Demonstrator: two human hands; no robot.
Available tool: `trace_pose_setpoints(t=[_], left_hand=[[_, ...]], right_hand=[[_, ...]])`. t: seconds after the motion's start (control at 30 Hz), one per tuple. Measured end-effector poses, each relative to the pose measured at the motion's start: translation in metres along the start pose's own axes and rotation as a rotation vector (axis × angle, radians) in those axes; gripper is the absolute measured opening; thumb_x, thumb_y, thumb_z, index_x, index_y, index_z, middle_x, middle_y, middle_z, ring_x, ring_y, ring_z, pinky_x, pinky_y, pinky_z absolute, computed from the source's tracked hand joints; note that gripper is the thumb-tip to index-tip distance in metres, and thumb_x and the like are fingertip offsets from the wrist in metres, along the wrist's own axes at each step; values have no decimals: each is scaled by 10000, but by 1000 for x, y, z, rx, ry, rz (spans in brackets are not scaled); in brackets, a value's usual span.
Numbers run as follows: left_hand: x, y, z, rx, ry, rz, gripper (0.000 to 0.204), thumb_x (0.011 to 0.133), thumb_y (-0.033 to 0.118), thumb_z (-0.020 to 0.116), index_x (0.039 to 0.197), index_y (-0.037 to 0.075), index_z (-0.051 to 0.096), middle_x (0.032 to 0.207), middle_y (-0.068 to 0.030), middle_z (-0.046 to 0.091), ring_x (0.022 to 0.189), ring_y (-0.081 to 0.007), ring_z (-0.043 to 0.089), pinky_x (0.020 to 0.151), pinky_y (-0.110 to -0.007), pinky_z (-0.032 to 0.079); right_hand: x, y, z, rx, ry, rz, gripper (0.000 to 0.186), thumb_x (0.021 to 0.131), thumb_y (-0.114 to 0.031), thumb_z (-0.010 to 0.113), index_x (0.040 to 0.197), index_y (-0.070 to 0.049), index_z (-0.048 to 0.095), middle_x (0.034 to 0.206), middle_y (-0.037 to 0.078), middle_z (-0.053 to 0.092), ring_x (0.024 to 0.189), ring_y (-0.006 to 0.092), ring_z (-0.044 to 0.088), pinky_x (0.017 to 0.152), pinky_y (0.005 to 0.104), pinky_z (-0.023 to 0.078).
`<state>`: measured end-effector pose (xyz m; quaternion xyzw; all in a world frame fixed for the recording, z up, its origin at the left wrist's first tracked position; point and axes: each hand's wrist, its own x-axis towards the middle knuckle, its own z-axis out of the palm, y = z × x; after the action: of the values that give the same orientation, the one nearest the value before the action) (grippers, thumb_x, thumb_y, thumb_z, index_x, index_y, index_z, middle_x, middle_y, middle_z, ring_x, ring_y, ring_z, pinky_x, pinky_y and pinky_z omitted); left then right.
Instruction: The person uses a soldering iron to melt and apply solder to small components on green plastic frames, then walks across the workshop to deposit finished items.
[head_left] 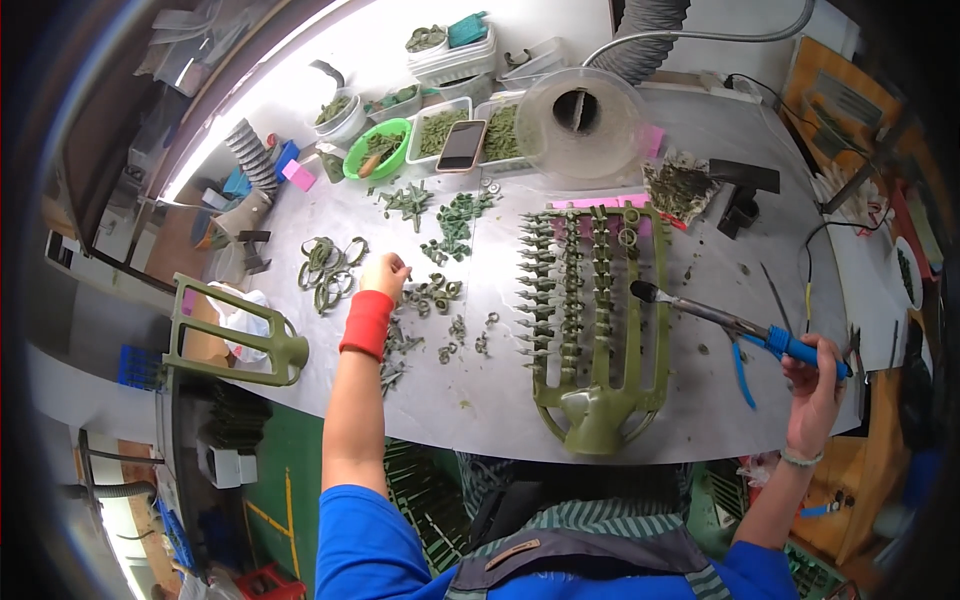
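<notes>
I see the right hand (815, 390) wrapped around the blue-handled tool (795, 347), its metal tip over the right side of the green frame (592, 412), which lies on the grey table (480, 400) with small pieces lining its left-hand bars. The left hand (385, 275), beside loose green pieces (440, 293), has its fingers drawn narrow; I cannot tell whether they pinch anything.

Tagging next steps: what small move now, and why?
Probably take one of the loose green rings beside the left hand, if that hand is empty: the right hand holds the blue-handled tool, its tip near a bar of the green frame that looks mostly bare.
</notes>
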<state>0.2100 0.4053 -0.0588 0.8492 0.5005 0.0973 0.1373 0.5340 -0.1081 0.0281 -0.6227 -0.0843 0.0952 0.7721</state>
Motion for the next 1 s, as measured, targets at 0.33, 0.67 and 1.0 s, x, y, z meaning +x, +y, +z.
trace_pose_setpoints(t=[0.33,0.67,1.0], left_hand=[[-32,63,-38,-1307,-449,-135,295,895,98,652,1175,8,627,989,-56,636,897,-146,635,872,-265,545],[-102,275,-17,-454,-195,856,273,838,22,655,1109,58,653,1031,-90,617,955,-211,592,845,-307,485],[-80,301,30,-67,-5,1037,205,784,110,698,989,100,683,1012,-54,693,995,-229,622,946,-392,373]], right_hand=[[-8,-7,-11,-2,10,-24,240,926,-244,588,929,-8,630,797,63,651,649,141,661,636,247,546],[-1,-1,-6,17,-78,-52,247,936,-212,577,938,26,643,790,94,667,664,172,678,640,275,564],[15,28,4,144,-183,-14,235,951,-176,570,950,50,637,820,121,677,721,192,696,676,297,587]])
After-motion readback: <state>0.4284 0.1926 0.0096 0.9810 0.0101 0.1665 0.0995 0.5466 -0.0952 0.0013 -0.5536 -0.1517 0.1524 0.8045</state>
